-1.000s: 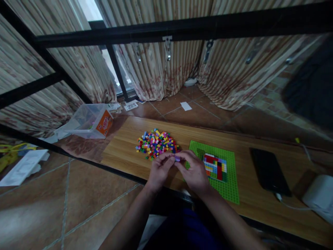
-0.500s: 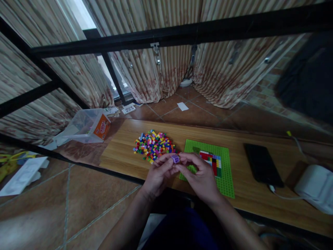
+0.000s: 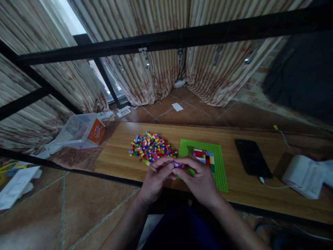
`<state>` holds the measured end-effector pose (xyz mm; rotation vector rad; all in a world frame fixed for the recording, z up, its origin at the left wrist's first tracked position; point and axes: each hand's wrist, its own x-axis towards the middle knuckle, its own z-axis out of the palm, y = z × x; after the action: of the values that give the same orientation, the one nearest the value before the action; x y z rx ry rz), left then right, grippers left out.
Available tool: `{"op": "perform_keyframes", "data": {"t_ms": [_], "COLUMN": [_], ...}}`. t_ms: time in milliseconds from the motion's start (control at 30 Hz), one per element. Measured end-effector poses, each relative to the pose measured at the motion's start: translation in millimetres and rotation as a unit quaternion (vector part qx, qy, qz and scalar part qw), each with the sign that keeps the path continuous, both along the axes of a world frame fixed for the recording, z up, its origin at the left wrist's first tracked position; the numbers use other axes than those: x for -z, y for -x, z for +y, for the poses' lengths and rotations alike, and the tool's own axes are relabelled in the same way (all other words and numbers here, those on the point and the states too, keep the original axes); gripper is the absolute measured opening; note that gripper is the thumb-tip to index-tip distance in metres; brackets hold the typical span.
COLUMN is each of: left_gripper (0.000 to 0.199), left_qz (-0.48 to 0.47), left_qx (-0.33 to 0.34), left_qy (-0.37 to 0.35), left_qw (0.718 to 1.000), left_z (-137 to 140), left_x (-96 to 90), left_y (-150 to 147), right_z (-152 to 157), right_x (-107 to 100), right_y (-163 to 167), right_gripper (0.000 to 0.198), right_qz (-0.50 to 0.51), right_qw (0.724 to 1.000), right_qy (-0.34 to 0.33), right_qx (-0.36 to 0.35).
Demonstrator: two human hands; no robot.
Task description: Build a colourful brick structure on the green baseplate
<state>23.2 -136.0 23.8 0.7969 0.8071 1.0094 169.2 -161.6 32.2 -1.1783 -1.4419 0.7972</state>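
A small purple toy brick (image 3: 176, 164) is pinched between the fingertips of both my hands, mostly covered by them. My left hand (image 3: 159, 177) is closed on its left side, and my right hand (image 3: 196, 177) grips it from the right. Both are held over the table's front edge. Behind my left hand lies a loose heap of many-coloured bricks (image 3: 149, 146). Partly under my right hand is a green baseplate (image 3: 221, 166), which carries a built block of red, white, blue and green bricks (image 3: 204, 156).
On the wooden table (image 3: 117, 139), a black phone (image 3: 252, 158) with a cable lies right of the baseplate, near a white box-like device (image 3: 303, 175). A clear plastic bin (image 3: 75, 130) with an orange label stands left. A black metal rail (image 3: 161, 40) crosses before striped curtains.
My fingers have closed further over the purple brick, so less of it shows. The whole view has shifted slightly, with the table's things appearing further left.
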Motion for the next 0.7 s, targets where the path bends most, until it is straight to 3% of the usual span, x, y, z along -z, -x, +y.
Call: {"op": "perform_keyframes", "data": {"t_ms": [333,500,700], "left_gripper": [0.024,0.023,0.024], "left_qz": [0.128,0.136,0.101], "left_qx": [0.049,0.040,0.033], "left_qy": [-0.057,-0.054,-0.006], "left_qw": [0.989,0.988,0.994], "left_z": [-9.0,-15.0,-18.4], "left_x": [11.3,21.5,31.5], "left_y": [-3.3,-12.3,-19.3], "right_z": [-15.7,-19.8,-24.9], "right_x": [25.0,39.4,43.0], "right_y": [-2.7,-11.2,-18.2], "right_gripper": [0.011,0.014,0.016], "right_qz": [0.174,0.182,0.240], "right_qw": [0.978,0.974,0.953], "right_qy": [0.113,0.134,0.183], "right_qx": [-0.002,0.025,0.036]}}
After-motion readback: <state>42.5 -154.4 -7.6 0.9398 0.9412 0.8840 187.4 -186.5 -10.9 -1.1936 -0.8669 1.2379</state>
